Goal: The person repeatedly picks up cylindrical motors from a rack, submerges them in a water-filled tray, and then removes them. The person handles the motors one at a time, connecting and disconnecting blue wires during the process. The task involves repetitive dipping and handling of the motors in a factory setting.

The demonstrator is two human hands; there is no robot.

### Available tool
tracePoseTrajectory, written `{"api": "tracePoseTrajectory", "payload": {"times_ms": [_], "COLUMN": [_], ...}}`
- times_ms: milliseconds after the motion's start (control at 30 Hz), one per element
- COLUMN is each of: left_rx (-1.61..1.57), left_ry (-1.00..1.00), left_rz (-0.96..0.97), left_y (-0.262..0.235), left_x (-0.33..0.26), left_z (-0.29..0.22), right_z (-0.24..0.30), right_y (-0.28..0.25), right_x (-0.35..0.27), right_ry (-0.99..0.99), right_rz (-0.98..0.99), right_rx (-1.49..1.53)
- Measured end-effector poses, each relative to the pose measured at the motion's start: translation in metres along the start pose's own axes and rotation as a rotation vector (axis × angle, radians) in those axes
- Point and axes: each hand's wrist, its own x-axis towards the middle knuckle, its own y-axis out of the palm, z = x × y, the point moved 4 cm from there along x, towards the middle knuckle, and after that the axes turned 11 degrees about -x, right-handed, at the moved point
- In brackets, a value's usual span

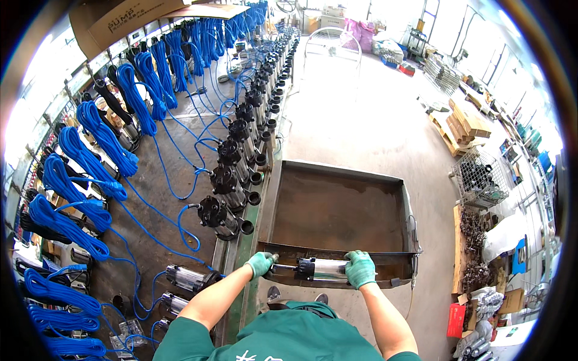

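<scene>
A submersible pump [325, 269] with a shiny steel barrel and a black end lies on its side over the near edge of a shallow metal tank. My right hand [360, 271], in a green glove, is closed around the barrel's right end. My left hand [261, 265], gloved too, is closed beside the pump's black end. A small metallic piece shows at its fingertips, and a thin dark length runs between it and the pump. What exactly the left fingers grip is too small to tell.
The rusty-brown tank [400, 207] stands in front of me. Along its left, upright pumps [227, 183] line a green rail, trailing blue cables. Coiled blue cables [66, 225] hang farther left. Several pumps [191, 278] lie near my left arm. A wire cage [478, 178] and pallets [460, 126] stand right.
</scene>
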Motion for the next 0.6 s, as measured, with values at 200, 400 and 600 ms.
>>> {"api": "tracePoseTrajectory", "payload": {"times_ms": [200,400,600], "left_rx": [0.804,0.205,0.026], "left_ry": [1.116,0.29,-0.09], "left_rz": [-0.045,-0.034,-0.102], "left_y": [-0.006,-0.011,0.005], "left_x": [-0.035,-0.005,-0.001], "left_z": [-0.005,0.005,0.001], "right_z": [0.004,0.002,0.0], "right_y": [-0.002,0.002,0.004], "right_x": [0.002,0.004,0.003], "right_ry": [0.002,0.003,0.003], "right_rz": [0.008,0.004,-0.002], "right_rx": [-0.003,0.023,0.008]}}
